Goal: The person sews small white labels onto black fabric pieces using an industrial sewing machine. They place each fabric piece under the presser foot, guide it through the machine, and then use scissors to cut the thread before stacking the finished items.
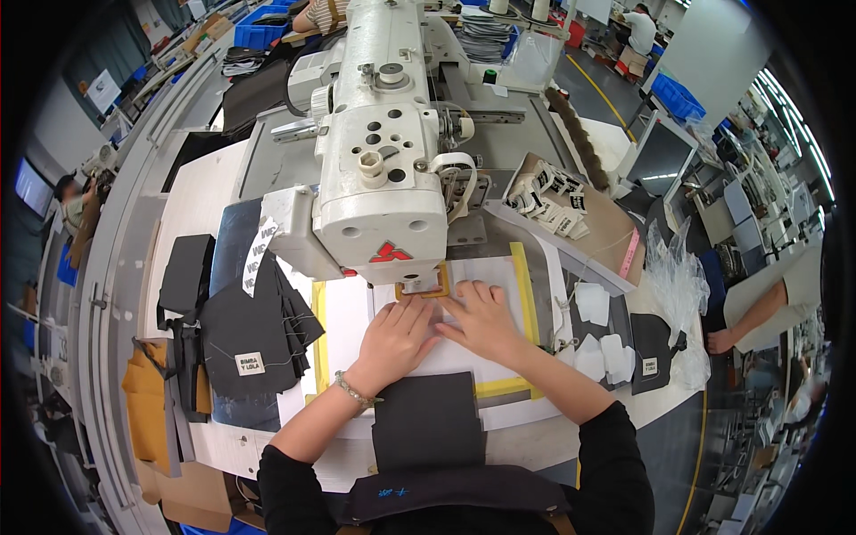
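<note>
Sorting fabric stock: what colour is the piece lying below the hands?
Dark charcoal, almost black, and plain: the fabric piece shows best in the head view.

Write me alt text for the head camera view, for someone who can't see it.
Seen from above, a person's left hand and right hand press flat on a pale sheet under the white sewing machine. Dark fabric pieces lie stacked to the left, and small white pieces to the right.

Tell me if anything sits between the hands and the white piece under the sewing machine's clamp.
Nothing visible does. The left hand and right hand both lie flat on the white piece, fingertips just short of the tan clamp frame beneath the machine head. The dark fabric lies behind the wrists.
</note>
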